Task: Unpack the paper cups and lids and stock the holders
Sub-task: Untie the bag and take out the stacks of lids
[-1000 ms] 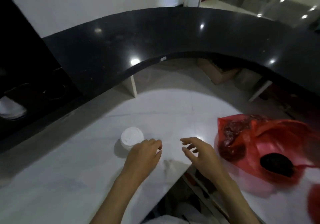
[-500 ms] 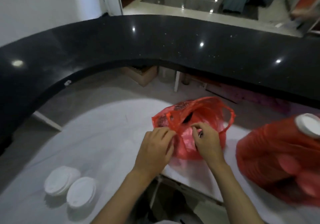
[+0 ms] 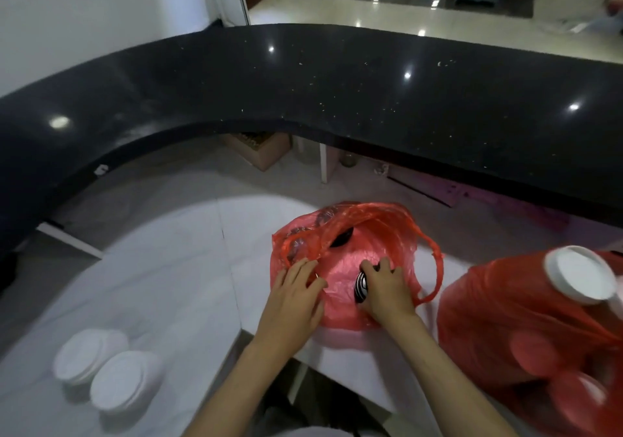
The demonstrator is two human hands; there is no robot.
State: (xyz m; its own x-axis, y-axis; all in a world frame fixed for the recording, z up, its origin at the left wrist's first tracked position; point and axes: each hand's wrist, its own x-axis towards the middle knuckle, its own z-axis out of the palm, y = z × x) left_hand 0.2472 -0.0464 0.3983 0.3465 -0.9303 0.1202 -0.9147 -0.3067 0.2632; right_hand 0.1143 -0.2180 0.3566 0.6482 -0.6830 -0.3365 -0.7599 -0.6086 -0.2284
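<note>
An open red plastic bag (image 3: 381, 231) lies on the white counter (image 3: 161, 268) in front of me. My left hand (image 3: 296, 288) presses on the bag's near left rim. Inside the bag, my right hand (image 3: 387, 284) is closed on a stack of black lids (image 3: 361, 286). Another black lid (image 3: 342, 237) shows deeper in the bag. Two stacks of white lids (image 3: 108, 369) sit at the counter's lower left. A second, fuller red bag (image 3: 526, 328) stands at the right, with a white paper cup stack (image 3: 583, 274) poking out of its top.
A raised, curved black countertop (image 3: 303, 92) runs behind the white counter. Under it stand a cardboard box (image 3: 259, 146) and white supports. The counter's front edge is cut away just below my hands.
The view swung right from the lone white lid stack to the red bag. Both hands went to the bag's mouth, and my right hand now grips black lids inside it.
</note>
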